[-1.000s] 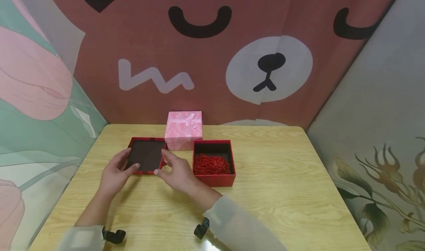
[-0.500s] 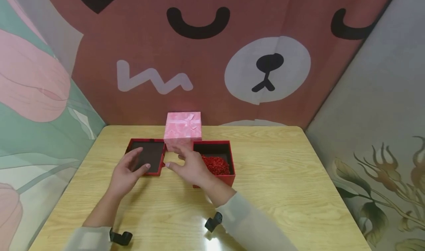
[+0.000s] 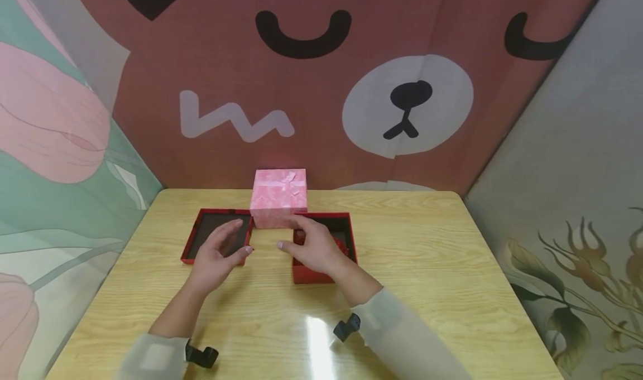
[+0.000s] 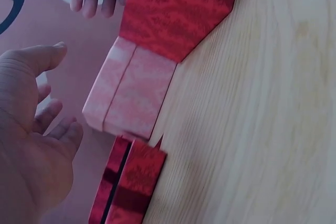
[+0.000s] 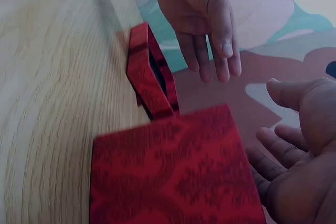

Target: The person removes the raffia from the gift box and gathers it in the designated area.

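Observation:
A shallow red box lid (image 3: 213, 226) with a dark inside lies hollow side up at the left of the table. My left hand (image 3: 213, 264) is above its right part, fingers relaxed and holding nothing. To the right stands a deeper red box (image 3: 312, 275), open at the top. My right hand (image 3: 318, 249) hovers over its left part, also holding nothing, and hides most of the red shredded filling (image 3: 341, 244) inside. In the right wrist view the patterned wall of the red box (image 5: 173, 174) is close by, apart from the right hand (image 5: 307, 161).
A pink gift box (image 3: 275, 198) with a bow stands behind, between the lid and the red box. The wooden table (image 3: 427, 279) meets a wall with a printed bear (image 3: 311, 145) at the back. Patterned panels flank both sides.
Both hands have let go of the red lid, which now lies on the table. They have moved to the right, the right hand coming over the red box.

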A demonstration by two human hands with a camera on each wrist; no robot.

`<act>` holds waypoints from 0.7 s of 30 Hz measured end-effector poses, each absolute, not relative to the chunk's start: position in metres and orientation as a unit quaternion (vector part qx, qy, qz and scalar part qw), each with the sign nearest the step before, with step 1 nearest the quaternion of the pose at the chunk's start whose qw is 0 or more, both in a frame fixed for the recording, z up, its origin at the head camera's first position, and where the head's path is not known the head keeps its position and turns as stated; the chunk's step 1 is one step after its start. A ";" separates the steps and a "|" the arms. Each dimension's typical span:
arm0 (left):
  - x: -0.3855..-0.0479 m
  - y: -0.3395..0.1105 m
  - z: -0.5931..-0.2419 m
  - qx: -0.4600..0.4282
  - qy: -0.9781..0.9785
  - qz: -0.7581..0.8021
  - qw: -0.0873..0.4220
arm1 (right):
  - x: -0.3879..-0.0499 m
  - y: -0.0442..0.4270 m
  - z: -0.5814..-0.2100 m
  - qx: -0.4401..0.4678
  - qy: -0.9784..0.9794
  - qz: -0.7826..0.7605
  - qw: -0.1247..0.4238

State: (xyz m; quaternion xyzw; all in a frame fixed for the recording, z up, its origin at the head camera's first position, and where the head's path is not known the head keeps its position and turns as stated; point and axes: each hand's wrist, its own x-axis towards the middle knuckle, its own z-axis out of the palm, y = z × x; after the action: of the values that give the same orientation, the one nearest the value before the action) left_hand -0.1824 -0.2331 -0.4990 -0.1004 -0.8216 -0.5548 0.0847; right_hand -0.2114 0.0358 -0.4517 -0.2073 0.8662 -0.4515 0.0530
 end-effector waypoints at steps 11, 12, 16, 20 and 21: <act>-0.183 -0.203 -0.503 -0.128 -0.803 -0.581 0.040 | -0.223 0.071 -0.459 -0.233 0.868 -0.436 0.054; -0.183 -0.201 -0.503 -0.130 -0.800 -0.584 0.035 | -0.225 0.074 -0.459 -0.234 0.871 -0.428 0.057; -0.184 -0.193 -0.507 -0.145 -0.790 -0.595 0.022 | -0.228 0.084 -0.461 -0.244 0.883 -0.394 0.071; -0.187 -0.183 -0.511 -0.172 -0.776 -0.607 0.019 | -0.231 0.091 -0.463 -0.250 0.891 -0.369 0.083; -0.188 -0.180 -0.512 -0.178 -0.773 -0.609 0.018 | -0.231 0.092 -0.463 -0.250 0.893 -0.365 0.086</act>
State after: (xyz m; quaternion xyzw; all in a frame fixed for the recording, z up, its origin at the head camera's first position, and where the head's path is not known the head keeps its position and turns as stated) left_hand -0.1876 -0.1800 -0.5116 -0.1778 -0.7726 -0.6092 0.0177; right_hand -0.2314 0.0920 -0.4627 -0.2497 0.8930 -0.3646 0.0856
